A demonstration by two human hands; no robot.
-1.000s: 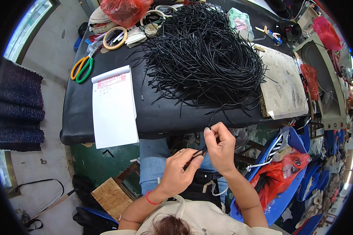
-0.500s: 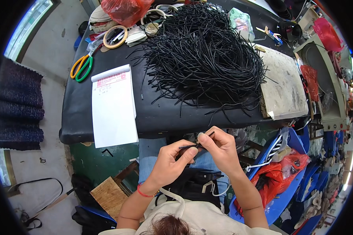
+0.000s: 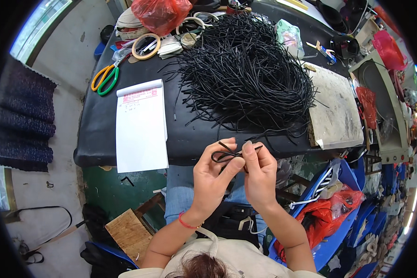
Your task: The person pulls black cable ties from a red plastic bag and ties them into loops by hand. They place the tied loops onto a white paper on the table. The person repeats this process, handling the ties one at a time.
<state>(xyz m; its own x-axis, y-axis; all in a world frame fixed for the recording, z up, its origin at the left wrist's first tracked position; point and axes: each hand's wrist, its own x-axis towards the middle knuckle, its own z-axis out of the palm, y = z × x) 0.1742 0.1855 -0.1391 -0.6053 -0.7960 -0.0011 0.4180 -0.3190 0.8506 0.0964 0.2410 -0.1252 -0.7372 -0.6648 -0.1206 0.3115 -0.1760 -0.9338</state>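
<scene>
My left hand [image 3: 214,173] and my right hand [image 3: 259,173] meet just off the front edge of the table. Between them is a thin black cord [image 3: 217,160], bent into a loop on the left, with a short end sticking up and another end poking out past my right thumb. Both thumbs press on the cord where its strands cross; the crossing itself is partly covered by the fingertips. Beyond my hands a big tangled heap of black cords [image 3: 250,69] covers the middle of the table, some loose ends trailing toward me.
On the black table [image 3: 185,139] lie a notepad [image 3: 141,134], scissors [image 3: 107,79], a tape roll [image 3: 146,46] and a stained board [image 3: 336,109]. A red plastic bag [image 3: 162,14] sits at the back left. Right of my legs stands a blue bin [image 3: 326,236] with red bags; a wooden stool [image 3: 129,231] is at left.
Both hands have risen toward the table edge, and the cord now shows a clear loop and upright end. The whole view has shifted slightly.
</scene>
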